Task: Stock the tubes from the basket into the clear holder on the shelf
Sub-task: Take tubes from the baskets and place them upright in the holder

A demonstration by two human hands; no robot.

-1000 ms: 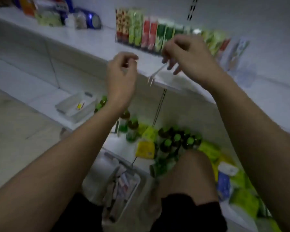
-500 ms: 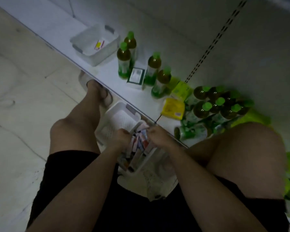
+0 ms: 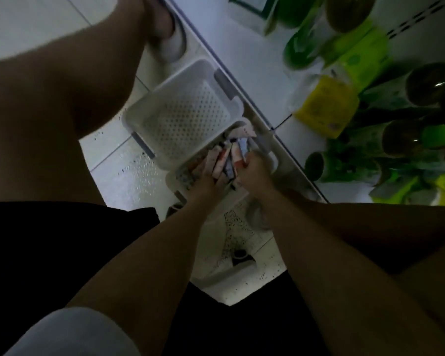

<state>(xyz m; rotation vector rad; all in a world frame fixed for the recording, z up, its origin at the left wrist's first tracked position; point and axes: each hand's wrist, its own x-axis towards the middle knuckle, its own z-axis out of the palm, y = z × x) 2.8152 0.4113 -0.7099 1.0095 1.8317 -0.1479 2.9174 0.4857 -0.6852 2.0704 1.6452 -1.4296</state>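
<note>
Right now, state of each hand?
Left hand: in the basket, fingers laid over the tubes; grip cannot be told.
Right hand: curled on the tubes, apparently holding some.

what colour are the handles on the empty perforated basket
Grey handles on a white basket, clearest in the head view.
</note>
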